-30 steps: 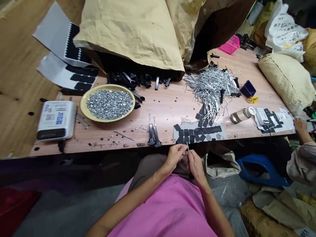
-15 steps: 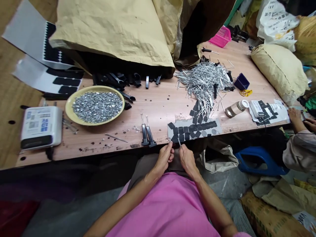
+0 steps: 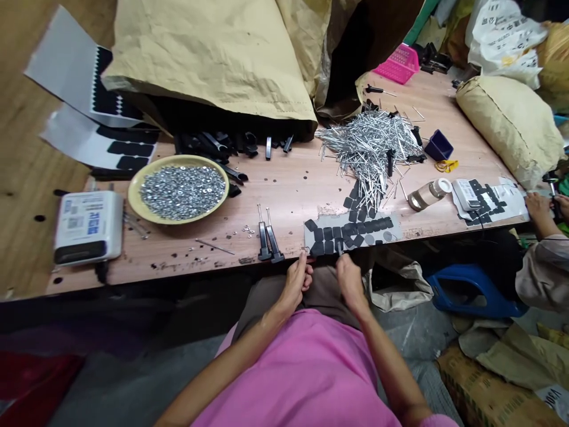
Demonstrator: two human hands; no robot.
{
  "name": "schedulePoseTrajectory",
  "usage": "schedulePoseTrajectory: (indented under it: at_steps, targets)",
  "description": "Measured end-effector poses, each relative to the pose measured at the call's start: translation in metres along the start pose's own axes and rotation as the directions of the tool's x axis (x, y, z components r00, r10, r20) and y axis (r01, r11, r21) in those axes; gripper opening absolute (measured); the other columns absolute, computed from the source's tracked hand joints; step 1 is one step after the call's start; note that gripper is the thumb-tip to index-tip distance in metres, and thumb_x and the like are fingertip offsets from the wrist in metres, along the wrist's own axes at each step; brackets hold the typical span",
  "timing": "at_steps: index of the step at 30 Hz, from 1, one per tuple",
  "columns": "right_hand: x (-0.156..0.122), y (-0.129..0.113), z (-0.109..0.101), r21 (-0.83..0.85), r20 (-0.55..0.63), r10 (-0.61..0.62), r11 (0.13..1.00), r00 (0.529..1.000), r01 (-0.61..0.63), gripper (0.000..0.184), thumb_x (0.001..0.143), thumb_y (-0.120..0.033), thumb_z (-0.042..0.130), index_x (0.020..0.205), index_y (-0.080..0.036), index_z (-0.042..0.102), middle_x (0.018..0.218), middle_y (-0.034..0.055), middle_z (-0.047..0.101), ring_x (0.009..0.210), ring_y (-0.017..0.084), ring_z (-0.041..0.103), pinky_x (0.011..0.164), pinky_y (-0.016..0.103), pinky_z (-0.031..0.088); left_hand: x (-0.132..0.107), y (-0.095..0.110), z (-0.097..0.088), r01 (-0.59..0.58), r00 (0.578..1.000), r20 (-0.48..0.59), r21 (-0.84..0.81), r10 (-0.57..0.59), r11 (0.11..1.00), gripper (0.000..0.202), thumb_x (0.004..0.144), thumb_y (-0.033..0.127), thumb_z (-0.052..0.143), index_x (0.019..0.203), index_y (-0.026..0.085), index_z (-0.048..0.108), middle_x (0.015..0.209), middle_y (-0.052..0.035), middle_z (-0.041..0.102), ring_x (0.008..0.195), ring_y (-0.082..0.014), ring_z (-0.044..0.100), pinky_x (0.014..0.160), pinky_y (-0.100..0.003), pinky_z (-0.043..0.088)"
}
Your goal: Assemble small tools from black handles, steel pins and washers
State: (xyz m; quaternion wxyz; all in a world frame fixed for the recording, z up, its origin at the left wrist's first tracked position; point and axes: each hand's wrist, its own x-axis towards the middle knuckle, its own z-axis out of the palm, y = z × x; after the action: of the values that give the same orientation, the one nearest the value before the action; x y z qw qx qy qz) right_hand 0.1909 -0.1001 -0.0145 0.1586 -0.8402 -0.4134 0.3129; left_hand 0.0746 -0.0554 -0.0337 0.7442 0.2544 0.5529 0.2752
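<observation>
At the table's front edge, my left hand (image 3: 297, 277) is closed, thumb on top. Whatever it holds is too small to make out. My right hand (image 3: 351, 280), a little to the right, grips a thin grey metal tool (image 3: 339, 247) whose tip reaches over the black pads. Those rounded black pads (image 3: 328, 233) lie in rows on a grey sheet (image 3: 308, 240) at the edge. Left of the sheet, two black-handled pieces with metal rods (image 3: 267, 240) lie side by side. Behind the sheet spreads a heap of metal rods (image 3: 373, 145), with a few black parts in it.
A yellow bowl of small metal washers (image 3: 182, 220) and a white device (image 3: 89, 222) stand on the left. A large paper sack (image 3: 213, 59) lies behind. To the right are a bottle (image 3: 427, 196), a purple box (image 3: 438, 145) and a co-worker's hand (image 3: 539, 209).
My right hand has moved right, away from my left hand, and the tool's tip is now over the pads. My left hand stays nearly in place. The view has shifted slightly.
</observation>
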Motion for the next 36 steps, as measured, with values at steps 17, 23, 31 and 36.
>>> schedulePoseTrajectory:
  at_steps: [17, 23, 31, 36]
  targets:
    - [-0.007, -0.02, 0.016, -0.074, 0.092, -0.112, 0.99, 0.989, 0.119, 0.026, 0.09, -0.022, 0.03, 0.076, -0.02, 0.052, 0.059, -0.0031, 0.046, 0.051, 0.011, 0.037, 0.051, 0.024, 0.021, 0.0, 0.004, 0.002, -0.001, 1.0, -0.026, 0.04, 0.002, 0.999, 0.058, 0.059, 0.073, 0.06, 0.071, 0.017, 0.049, 0.058, 0.0077, 0.044, 0.034, -0.0012, 0.03, 0.034, -0.015, 0.014]
    - [-0.016, 0.017, -0.013, 0.391, 0.062, 0.085, 0.915, 0.994, -0.103, 0.028, 0.086, -0.036, 0.029, 0.083, -0.022, 0.053, 0.057, -0.006, 0.048, 0.04, 0.01, 0.043, 0.042, 0.021, 0.031, -0.018, 0.012, -0.009, -0.163, 0.984, 0.124, 0.344, 0.127, 0.925, 0.041, 0.074, 0.056, 0.055, 0.075, 0.016, 0.063, 0.058, 0.0035, 0.051, 0.04, -0.0068, 0.041, 0.039, -0.02, 0.028]
    - [0.009, 0.127, -0.073, 0.02, -0.171, 0.512, 0.856, 0.842, -0.516, 0.038, 0.088, -0.04, 0.036, 0.097, -0.013, 0.061, 0.083, 0.016, 0.068, 0.078, 0.026, 0.067, 0.067, 0.036, 0.05, -0.011, 0.062, -0.057, -0.357, 0.653, -0.06, 0.855, 0.755, 0.377, 0.016, 0.085, 0.028, 0.052, 0.088, 0.021, 0.065, 0.09, -0.0054, 0.067, 0.076, -0.0169, 0.062, 0.067, -0.026, 0.043]
    - [0.01, 0.058, -0.063, -0.079, -0.255, 0.031, 0.996, 0.966, -0.052, 0.035, 0.09, -0.035, 0.037, 0.102, -0.015, 0.064, 0.108, 0.0181, 0.065, 0.098, 0.027, 0.062, 0.084, 0.038, 0.045, 0.019, 0.086, -0.067, -0.183, 0.627, -0.132, 0.933, 0.768, 0.31, 0.016, 0.088, 0.028, 0.049, 0.094, 0.02, 0.062, 0.09, -0.0083, 0.066, 0.082, -0.022, 0.063, 0.065, -0.028, 0.043]
